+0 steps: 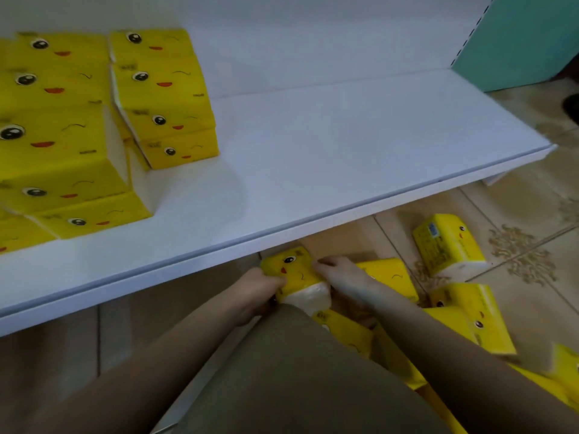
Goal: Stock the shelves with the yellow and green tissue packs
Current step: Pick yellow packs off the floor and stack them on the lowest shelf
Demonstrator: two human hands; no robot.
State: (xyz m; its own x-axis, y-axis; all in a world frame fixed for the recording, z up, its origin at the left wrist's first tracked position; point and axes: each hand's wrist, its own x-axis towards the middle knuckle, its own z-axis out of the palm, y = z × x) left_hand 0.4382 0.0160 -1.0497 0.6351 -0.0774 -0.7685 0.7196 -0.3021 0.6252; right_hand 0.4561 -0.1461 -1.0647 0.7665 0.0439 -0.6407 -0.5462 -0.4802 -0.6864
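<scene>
A yellow tissue pack (pixel 294 274) with a cartoon face sits just below the front edge of the white shelf (pixel 329 158). My left hand (pixel 258 288) grips its left side and my right hand (pixel 341 277) grips its right side. Several stacked yellow packs (pixel 94 126) fill the left part of the shelf. More yellow packs (pixel 448 245) lie loose on the tiled floor to my right. No green pack is in view.
The shelf's right half is bare white board. A teal panel (pixel 526 39) stands at the far right end. My knee in olive cloth (pixel 291 371) fills the lower middle. Patterned floor tiles (pixel 526 255) lie at right.
</scene>
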